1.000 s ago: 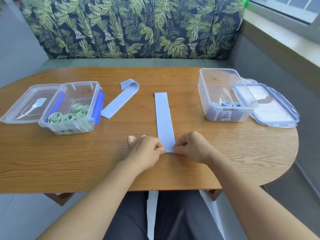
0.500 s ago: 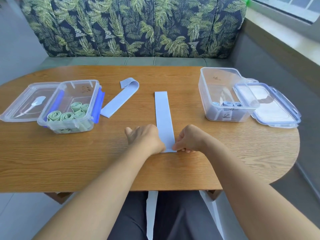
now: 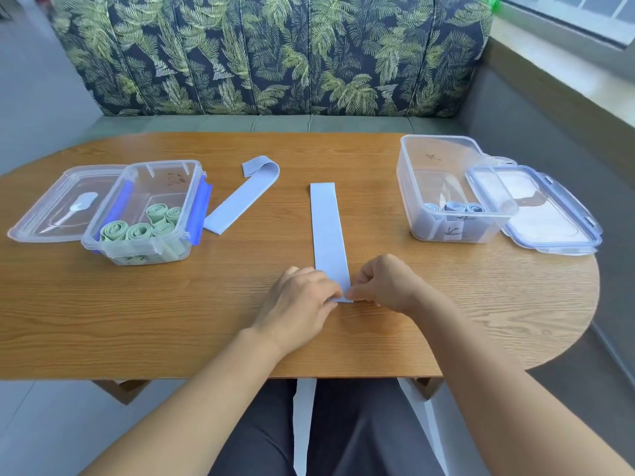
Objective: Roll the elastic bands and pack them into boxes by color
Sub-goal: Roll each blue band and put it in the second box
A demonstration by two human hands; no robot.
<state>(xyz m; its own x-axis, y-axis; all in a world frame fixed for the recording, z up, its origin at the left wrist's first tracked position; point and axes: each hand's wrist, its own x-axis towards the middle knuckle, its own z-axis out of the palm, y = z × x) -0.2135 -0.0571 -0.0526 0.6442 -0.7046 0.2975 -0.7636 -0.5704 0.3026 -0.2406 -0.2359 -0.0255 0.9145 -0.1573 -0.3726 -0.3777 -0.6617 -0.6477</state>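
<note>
Left hand (image 3: 299, 298) and right hand (image 3: 386, 285) each pinch, grip closed, the near end of the blue band (image 3: 326, 231); green-roll box (image 3: 161, 180) sits left of it, blue-roll box (image 3: 436, 173) right.

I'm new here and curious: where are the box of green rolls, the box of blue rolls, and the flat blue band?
box of green rolls (image 3: 103, 253): head view, clear front wall.
box of blue rolls (image 3: 489, 230): head view, clear front wall.
flat blue band (image 3: 326, 228): head view, mid-strip.
</note>
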